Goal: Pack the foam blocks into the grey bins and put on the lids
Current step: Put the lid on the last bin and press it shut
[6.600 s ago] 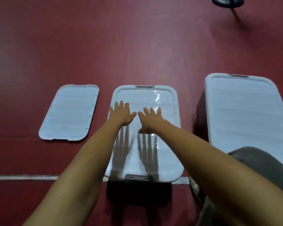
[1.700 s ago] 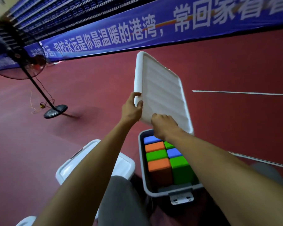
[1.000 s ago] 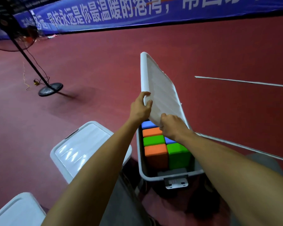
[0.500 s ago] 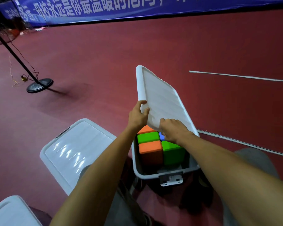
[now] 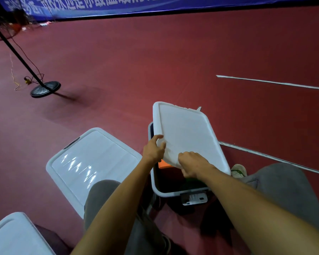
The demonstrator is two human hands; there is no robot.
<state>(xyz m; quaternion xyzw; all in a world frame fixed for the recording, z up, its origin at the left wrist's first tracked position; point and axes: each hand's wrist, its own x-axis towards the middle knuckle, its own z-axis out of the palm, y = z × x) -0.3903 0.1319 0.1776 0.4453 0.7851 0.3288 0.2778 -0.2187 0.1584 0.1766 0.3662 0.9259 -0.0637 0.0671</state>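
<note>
Both your hands are on the white lid [image 5: 186, 137], at its near end. Your left hand [image 5: 154, 150] grips the near-left corner, with the thumb on top and the fingers curled round the rim. Your right hand [image 5: 193, 164] clasps the near edge just beside it, knuckles up and fingers curled over the lid. The two hands are close together but not touching.

The lid lies tilted over the open grey bin [image 5: 173, 193], which stands on the red floor [image 5: 155, 70] between your knees. Its far end sits low over the bin's far rim, and the near end in your hands is raised off the near rim. In the gap beneath your hands you can see an orange foam block [image 5: 163, 165] and, darker in the shadow, a green block [image 5: 191, 181] inside the bin. A latch [image 5: 193, 197] hangs loose at the bin's near end.

To the left of your left arm stands a second bin [image 5: 92, 162] with its lid on, and another white lid [image 5: 13, 234] shows at the lower left corner. Well apart, at the far left, is a fan stand [image 5: 45, 88] on its round base.
</note>
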